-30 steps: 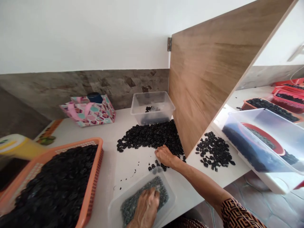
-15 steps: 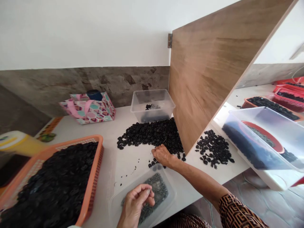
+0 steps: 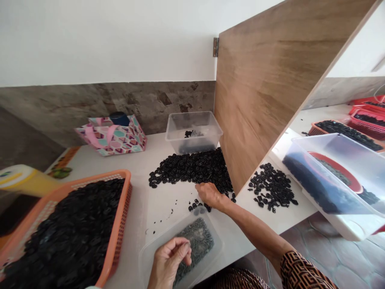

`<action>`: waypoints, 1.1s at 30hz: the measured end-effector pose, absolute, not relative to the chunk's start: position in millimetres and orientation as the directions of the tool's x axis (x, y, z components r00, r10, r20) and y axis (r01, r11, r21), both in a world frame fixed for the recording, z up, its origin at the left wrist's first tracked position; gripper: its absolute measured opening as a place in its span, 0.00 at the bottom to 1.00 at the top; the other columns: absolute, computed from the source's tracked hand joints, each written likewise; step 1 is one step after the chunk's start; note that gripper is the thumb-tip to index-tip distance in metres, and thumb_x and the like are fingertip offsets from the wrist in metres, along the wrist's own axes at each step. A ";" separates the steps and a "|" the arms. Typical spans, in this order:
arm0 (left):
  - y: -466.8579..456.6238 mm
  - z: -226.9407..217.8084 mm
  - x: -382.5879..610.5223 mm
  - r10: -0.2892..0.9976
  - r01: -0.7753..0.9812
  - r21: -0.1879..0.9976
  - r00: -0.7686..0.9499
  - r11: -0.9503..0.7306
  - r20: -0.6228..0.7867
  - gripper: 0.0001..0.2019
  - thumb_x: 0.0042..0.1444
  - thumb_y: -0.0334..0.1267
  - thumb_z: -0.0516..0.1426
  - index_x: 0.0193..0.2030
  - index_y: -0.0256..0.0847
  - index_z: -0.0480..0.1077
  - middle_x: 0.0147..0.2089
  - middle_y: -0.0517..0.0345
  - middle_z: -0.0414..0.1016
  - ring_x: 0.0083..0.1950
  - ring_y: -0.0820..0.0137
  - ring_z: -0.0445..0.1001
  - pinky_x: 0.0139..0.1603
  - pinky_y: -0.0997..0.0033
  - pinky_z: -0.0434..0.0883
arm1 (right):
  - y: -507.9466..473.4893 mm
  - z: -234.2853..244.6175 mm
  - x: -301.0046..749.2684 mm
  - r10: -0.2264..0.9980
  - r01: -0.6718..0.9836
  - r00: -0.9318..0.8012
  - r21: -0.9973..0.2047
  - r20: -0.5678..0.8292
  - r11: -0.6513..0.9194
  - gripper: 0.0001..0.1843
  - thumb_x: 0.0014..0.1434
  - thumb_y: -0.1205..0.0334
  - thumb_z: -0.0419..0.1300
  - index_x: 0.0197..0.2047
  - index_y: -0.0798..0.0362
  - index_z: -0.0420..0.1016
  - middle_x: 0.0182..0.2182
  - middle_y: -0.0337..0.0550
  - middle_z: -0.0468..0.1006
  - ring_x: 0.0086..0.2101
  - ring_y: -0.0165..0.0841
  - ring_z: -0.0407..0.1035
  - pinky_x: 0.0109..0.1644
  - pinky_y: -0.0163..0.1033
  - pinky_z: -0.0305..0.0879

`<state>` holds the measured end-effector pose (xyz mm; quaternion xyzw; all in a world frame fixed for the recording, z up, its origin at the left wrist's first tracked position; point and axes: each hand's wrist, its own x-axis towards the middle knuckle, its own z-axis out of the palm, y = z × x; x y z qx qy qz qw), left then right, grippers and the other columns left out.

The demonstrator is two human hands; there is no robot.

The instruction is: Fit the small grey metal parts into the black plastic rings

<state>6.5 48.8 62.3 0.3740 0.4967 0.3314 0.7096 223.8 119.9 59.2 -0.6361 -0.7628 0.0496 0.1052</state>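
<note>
My left hand (image 3: pixel 172 257) is over a clear plastic tub (image 3: pixel 146 249) of small grey screws (image 3: pixel 197 241). Its thumb and forefinger are pinched together, and whatever lies between them is too small to make out. At the front edge of a heap of small black oval plastic pieces (image 3: pixel 189 168), my right hand (image 3: pixel 210 195) reaches down with fingers curled in. The hand itself hides the fingertips and anything in them. A few loose black pieces (image 3: pixel 197 204) lie just below that hand, beside the tub's far rim.
An orange basket (image 3: pixel 128 188) full of black pieces stands at left, a patterned bag (image 3: pixel 126 140) behind it. A clear bin (image 3: pixel 194 116) sits at the back. A wooden panel (image 3: pixel 270 80) rises at right; beyond are more black pieces (image 3: pixel 272 186) and a large clear bin (image 3: pixel 327 176).
My right hand has shifted slightly to the right along the heap's edge, uncovering some loose pieces. My left hand stays pinched over the tub and has barely moved.
</note>
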 end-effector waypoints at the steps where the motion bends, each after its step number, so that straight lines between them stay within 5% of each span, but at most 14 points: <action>1: 49.0 62.7 7.5 0.846 -0.116 0.857 0.272 0.502 -0.459 0.15 0.37 0.45 0.73 0.27 0.37 0.81 0.17 0.57 0.77 0.23 0.73 0.74 0.33 0.77 0.71 | 116.9 64.3 224.5 0.980 0.946 -0.161 -0.264 0.121 0.188 0.12 0.62 0.78 0.52 0.40 0.57 0.74 0.32 0.45 0.78 0.33 0.32 0.72 0.42 0.35 0.66; 8: 54.7 76.9 14.0 0.859 -0.254 0.821 0.153 0.512 -0.488 0.18 0.26 0.48 0.75 0.25 0.42 0.82 0.22 0.56 0.81 0.23 0.73 0.75 0.28 0.77 0.73 | 56.8 92.6 200.3 0.961 0.745 -0.174 -0.609 0.217 0.272 0.15 0.60 0.77 0.54 0.44 0.55 0.78 0.32 0.39 0.82 0.29 0.26 0.73 0.36 0.27 0.65; 11: 53.7 81.6 18.7 0.876 -0.290 0.830 0.078 0.477 -0.476 0.19 0.22 0.47 0.75 0.24 0.41 0.82 0.19 0.56 0.78 0.20 0.76 0.71 0.24 0.79 0.71 | 38.0 97.6 184.6 0.977 0.497 -0.184 -0.848 0.105 0.184 0.09 0.57 0.74 0.60 0.37 0.56 0.81 0.26 0.37 0.80 0.26 0.26 0.69 0.31 0.28 0.63; 14: 51.3 75.3 19.9 0.908 -0.256 0.878 -0.002 0.403 -0.418 0.20 0.22 0.49 0.75 0.25 0.42 0.83 0.20 0.58 0.79 0.19 0.75 0.71 0.24 0.77 0.72 | 31.6 99.5 175.3 0.982 0.281 -0.187 -0.959 -0.012 0.041 0.06 0.59 0.68 0.62 0.34 0.56 0.82 0.23 0.37 0.79 0.21 0.25 0.63 0.26 0.28 0.60; 18: 47.7 59.1 11.4 0.973 0.072 0.970 -0.048 0.231 -0.228 0.19 0.35 0.55 0.70 0.30 0.42 0.84 0.26 0.56 0.83 0.29 0.64 0.79 0.33 0.69 0.77 | 31.5 96.1 171.6 0.986 0.167 -0.148 -0.985 -0.074 -0.049 0.09 0.58 0.71 0.59 0.32 0.56 0.81 0.22 0.35 0.77 0.19 0.23 0.58 0.23 0.27 0.56; 22: 43.1 54.0 4.4 0.994 0.317 0.943 -0.042 0.105 -0.097 0.20 0.44 0.59 0.64 0.33 0.45 0.84 0.23 0.59 0.82 0.29 0.62 0.80 0.35 0.70 0.76 | 33.1 93.4 168.9 0.990 0.275 -0.068 -0.956 -0.123 -0.100 0.08 0.51 0.75 0.60 0.29 0.56 0.80 0.16 0.29 0.66 0.18 0.22 0.56 0.22 0.26 0.52; 29: 39.6 64.3 9.7 0.996 0.273 0.957 -0.031 0.094 -0.089 0.13 0.48 0.52 0.64 0.31 0.45 0.81 0.26 0.57 0.83 0.28 0.64 0.79 0.33 0.72 0.75 | 33.8 96.2 170.1 0.993 0.513 -0.107 -0.858 -0.045 0.017 0.10 0.50 0.76 0.58 0.28 0.55 0.79 0.22 0.37 0.75 0.25 0.28 0.67 0.31 0.30 0.63; 33: 40.4 71.6 8.1 0.979 0.235 0.952 0.013 0.194 -0.202 0.15 0.43 0.52 0.66 0.31 0.44 0.79 0.23 0.58 0.81 0.28 0.62 0.79 0.34 0.70 0.75 | 26.7 95.0 178.9 0.992 0.534 -0.127 -0.843 0.003 0.071 0.17 0.55 0.75 0.57 0.46 0.53 0.78 0.31 0.41 0.79 0.33 0.33 0.71 0.44 0.37 0.68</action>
